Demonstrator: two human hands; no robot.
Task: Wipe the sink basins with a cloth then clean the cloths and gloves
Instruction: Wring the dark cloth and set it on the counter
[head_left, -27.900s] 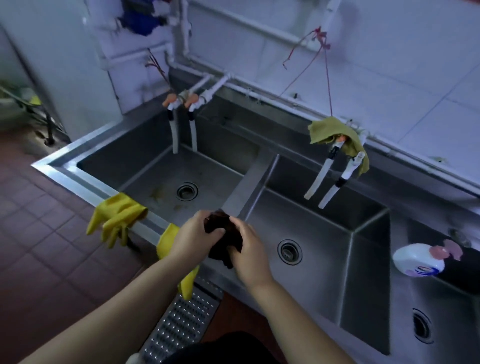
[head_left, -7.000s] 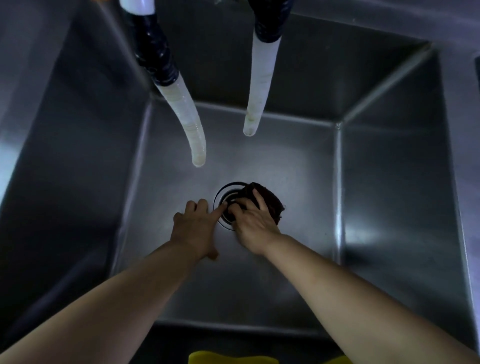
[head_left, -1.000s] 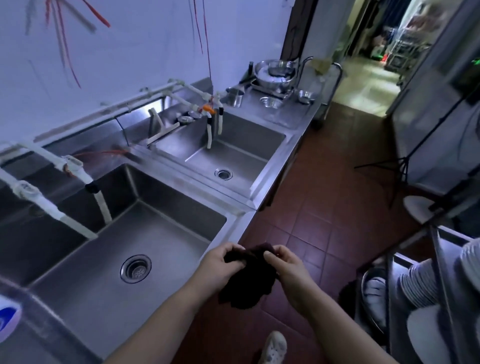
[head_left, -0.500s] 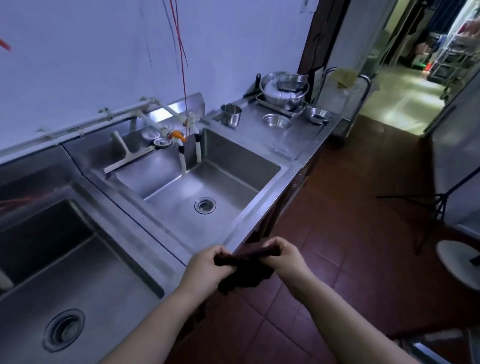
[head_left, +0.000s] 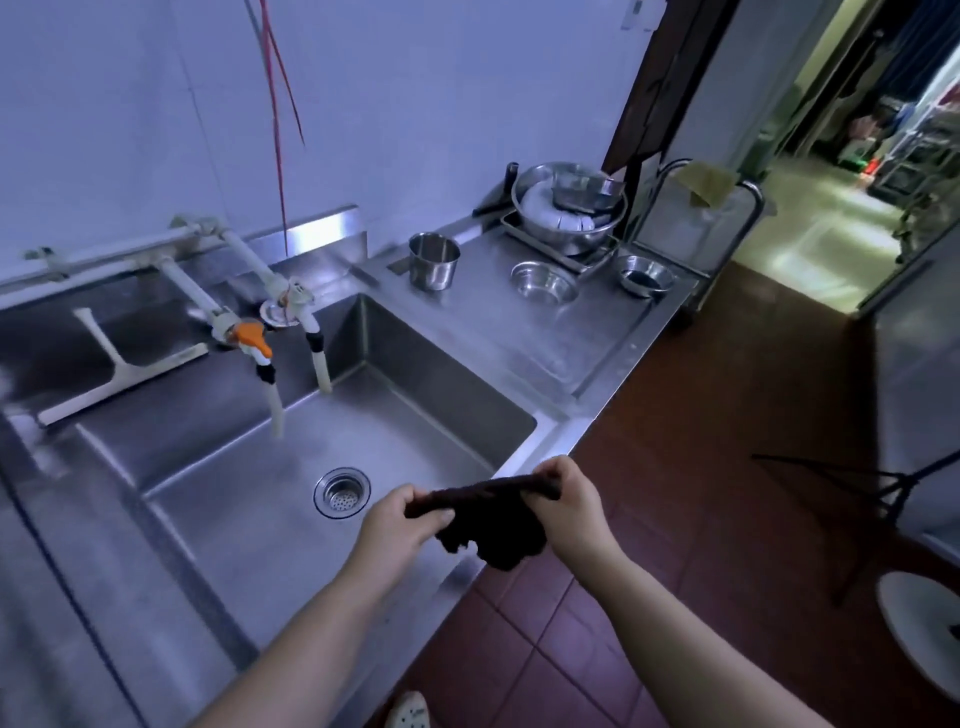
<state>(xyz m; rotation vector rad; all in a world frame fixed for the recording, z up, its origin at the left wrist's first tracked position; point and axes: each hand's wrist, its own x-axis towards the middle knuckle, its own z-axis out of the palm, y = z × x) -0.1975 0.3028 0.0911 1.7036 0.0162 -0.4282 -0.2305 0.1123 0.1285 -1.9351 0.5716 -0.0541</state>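
Both hands hold a dark cloth stretched between them over the front rim of a steel sink basin: left hand pinches one end, right hand the other. 2 hoses hang above the drain. On the worktop stand a steel cup and bowls.

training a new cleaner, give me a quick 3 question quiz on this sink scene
1. True or false: both hands grip the dark cloth.
2. Where is the cloth held? A) down inside the basin B) above the basin's front edge C) on the counter
3. What stands on the counter nearest the taps?

Key: 1 true: left hand and right hand each hold an end. 2 B. 3 the steel cup.
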